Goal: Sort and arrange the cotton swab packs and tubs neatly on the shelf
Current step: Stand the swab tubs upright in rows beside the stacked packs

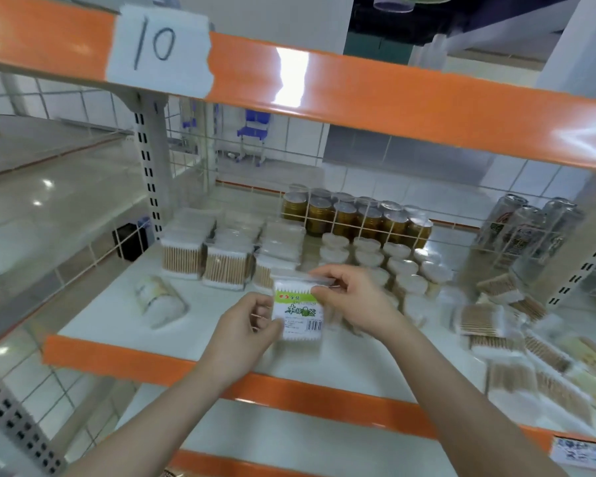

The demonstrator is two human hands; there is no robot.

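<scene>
Above the shelf [111,352] front, I pinch one light, soft, crinkly swab pack [298,313] with both hands, left hand [246,333] on its bottom corner, right hand [350,299] on its top edge, where I think it holds best.

Paper sign [159,46] marked "10" taped on the orange rail of the upper shelf, left of centre. Gold-labelled cans [355,215] in rows behind the wire grid at the back edge of the shelf. Taller cans [527,225], blurred, by the back right corner. Blue chair [253,132] on the tiled floor beyond. Printed label [582,454] on the front rail, right end.
</scene>
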